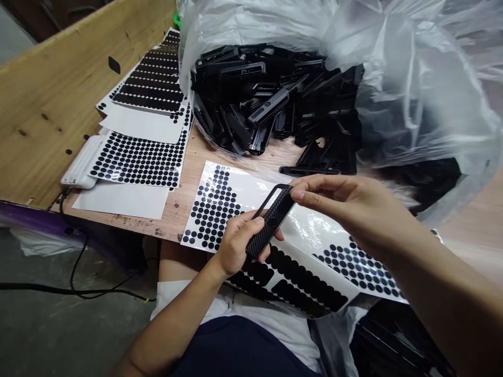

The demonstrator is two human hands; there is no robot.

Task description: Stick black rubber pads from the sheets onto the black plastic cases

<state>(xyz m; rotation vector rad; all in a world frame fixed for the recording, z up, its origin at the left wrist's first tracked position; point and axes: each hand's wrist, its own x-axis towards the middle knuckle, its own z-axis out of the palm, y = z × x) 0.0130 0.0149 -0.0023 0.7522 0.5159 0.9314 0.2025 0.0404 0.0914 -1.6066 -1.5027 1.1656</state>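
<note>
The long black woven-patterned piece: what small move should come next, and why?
Perhaps press the dark round spot on the black patterned piece with the right hand: the left hand steadies its lower part, and the right is close by, at its upper end.

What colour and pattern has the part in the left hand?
The part is black, with a woven, carbon-fibre-like pattern; the head view shows it best.

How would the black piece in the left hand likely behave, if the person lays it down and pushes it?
The black piece looks stiff, since its long edges run straight in the left hand. It would probably slide rather than roll, being long and flattish. The slim rim around its open slot might flex or break more easily.
</note>
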